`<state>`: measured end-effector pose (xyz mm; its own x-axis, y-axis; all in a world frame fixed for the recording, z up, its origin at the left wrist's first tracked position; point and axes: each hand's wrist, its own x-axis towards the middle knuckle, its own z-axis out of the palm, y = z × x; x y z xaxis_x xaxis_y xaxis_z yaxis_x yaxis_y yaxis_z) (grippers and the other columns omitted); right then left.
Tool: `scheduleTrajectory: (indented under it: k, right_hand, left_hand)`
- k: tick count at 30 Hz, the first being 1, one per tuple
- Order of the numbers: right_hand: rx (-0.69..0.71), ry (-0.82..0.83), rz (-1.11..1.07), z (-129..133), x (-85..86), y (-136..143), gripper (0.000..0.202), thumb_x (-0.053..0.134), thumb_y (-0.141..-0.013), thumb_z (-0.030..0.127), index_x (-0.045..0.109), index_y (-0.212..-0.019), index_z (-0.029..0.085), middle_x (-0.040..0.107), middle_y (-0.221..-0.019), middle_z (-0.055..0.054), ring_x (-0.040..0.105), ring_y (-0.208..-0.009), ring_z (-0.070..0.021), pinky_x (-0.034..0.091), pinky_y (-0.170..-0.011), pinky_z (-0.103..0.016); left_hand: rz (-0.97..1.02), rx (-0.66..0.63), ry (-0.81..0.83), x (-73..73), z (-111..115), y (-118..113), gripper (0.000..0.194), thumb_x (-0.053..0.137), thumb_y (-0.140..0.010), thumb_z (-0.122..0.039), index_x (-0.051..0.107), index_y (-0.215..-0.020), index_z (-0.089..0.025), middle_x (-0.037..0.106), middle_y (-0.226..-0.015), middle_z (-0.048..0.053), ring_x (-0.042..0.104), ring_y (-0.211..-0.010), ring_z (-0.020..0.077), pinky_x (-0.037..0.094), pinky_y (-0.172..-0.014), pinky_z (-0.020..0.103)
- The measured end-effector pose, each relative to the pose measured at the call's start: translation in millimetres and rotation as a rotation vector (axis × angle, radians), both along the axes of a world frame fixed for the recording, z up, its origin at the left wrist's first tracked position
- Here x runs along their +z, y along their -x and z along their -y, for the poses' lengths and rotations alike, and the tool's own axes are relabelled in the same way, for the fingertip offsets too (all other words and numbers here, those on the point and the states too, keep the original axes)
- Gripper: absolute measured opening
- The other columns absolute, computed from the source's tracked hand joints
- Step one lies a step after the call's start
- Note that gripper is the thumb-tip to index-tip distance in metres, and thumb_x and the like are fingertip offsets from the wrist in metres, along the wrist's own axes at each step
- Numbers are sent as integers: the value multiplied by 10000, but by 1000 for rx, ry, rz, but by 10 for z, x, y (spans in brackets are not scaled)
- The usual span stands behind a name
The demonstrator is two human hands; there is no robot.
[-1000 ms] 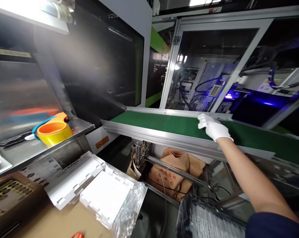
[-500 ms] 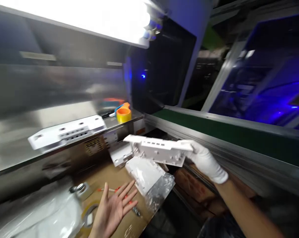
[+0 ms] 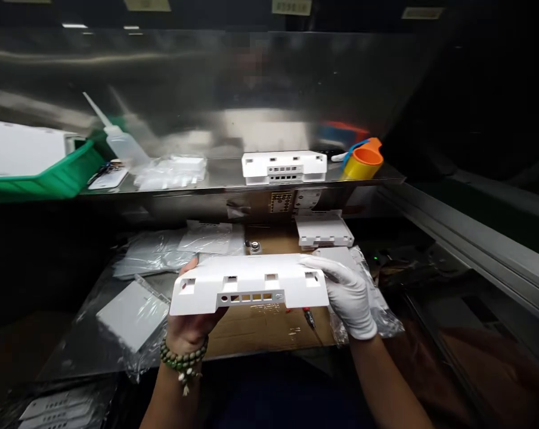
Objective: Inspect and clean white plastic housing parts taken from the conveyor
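A white plastic housing [image 3: 251, 280] with a row of port openings is held level between both hands above the brown cardboard. My bare left hand [image 3: 191, 322], with a beaded bracelet at the wrist, grips its left end from below, most fingers hidden behind it. On the right end, my white-gloved right hand [image 3: 347, 298] is closed with the thumb side over the top edge. A similar white housing [image 3: 285, 167] sits on the metal shelf beyond. Another white part [image 3: 324, 231] lies behind the right hand.
The metal shelf [image 3: 225, 179] holds a green tray [image 3: 64, 179], a squeeze bottle [image 3: 125, 146], bagged parts [image 3: 173, 171] and a yellow-orange tape roll [image 3: 363, 161]. Plastic-wrapped parts [image 3: 133, 316] lie at left. A screwdriver [image 3: 309, 319] rests on the cardboard [image 3: 251, 336]. A conveyor frame runs at right.
The view has swung left. The white housing, earlier in my right hand alone, is now in front of me and turned, with its ports facing me. My left hand, open before, now grips it.
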<state>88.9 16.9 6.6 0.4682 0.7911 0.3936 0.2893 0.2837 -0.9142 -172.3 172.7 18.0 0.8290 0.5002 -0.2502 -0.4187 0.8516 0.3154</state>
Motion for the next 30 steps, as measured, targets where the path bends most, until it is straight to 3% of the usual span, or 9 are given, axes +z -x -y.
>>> scheduleTrajectory:
  k: [5, 13, 16, 19, 23, 30]
  right_hand:
    - [45, 46, -125, -270, -101, 198, 256, 771, -844, 191, 806, -1078, 289, 775, -1161, -37, 731, -1086, -243, 592, -1021, -399]
    - [112, 152, -282, -590, -266, 379, 279, 809, -788, 240, 808, -1066, 271, 773, -1170, -48, 718, -1113, -270, 561, -1063, -431]
    - [93, 182, -257, -692, -319, 404, 299, 801, -818, 323, 791, -1110, 261, 754, -1221, -54, 695, -1162, -266, 520, -1112, -435]
    - [38, 282, -317, -776, -377, 416, 367, 748, -875, 432, 743, -1201, 266, 728, -1278, -56, 675, -1206, -257, 550, -1075, -423]
    - [212, 344, -601, -779, -426, 454, 460, 541, -968, 608, 734, -1173, 244, 764, -1174, -84, 745, -1057, -249, 640, -900, -406]
    - [253, 355, -548, -596, -431, 486, 383, 684, -913, 530, 745, -1217, 305, 723, -1296, -29, 687, -1194, -245, 527, -1109, -406]
  left_hand:
    - [121, 71, -32, -123, 12, 306, 615, 282, -1057, -552, 722, -1165, -136, 780, -1136, 102, 736, -1067, 269, 617, -908, 381]
    - [20, 269, 44, 19, 67, 452, 725, 196, -1048, -585, 740, -1111, -110, 798, -1034, 114, 768, -882, 272, 639, -698, 376]
    - [-40, 351, 73, 46, 87, 449, 665, 260, -1030, -568, 737, -1104, -111, 801, -988, 109, 766, -889, 274, 633, -663, 353]
    - [-121, 467, 26, -2, 99, 457, 496, 417, -947, -447, 721, -1150, -112, 798, -988, 114, 747, -995, 315, 632, -760, 394]
    - [-180, 646, -109, -99, 135, 505, 540, 523, -784, -318, 673, -1270, -138, 785, -1092, 99, 676, -1170, 364, 562, -989, 513]
    - [-271, 748, -241, -181, 211, 611, 705, 584, -630, -269, 640, -1331, -212, 763, -1185, 71, 653, -1202, 400, 536, -1028, 562]
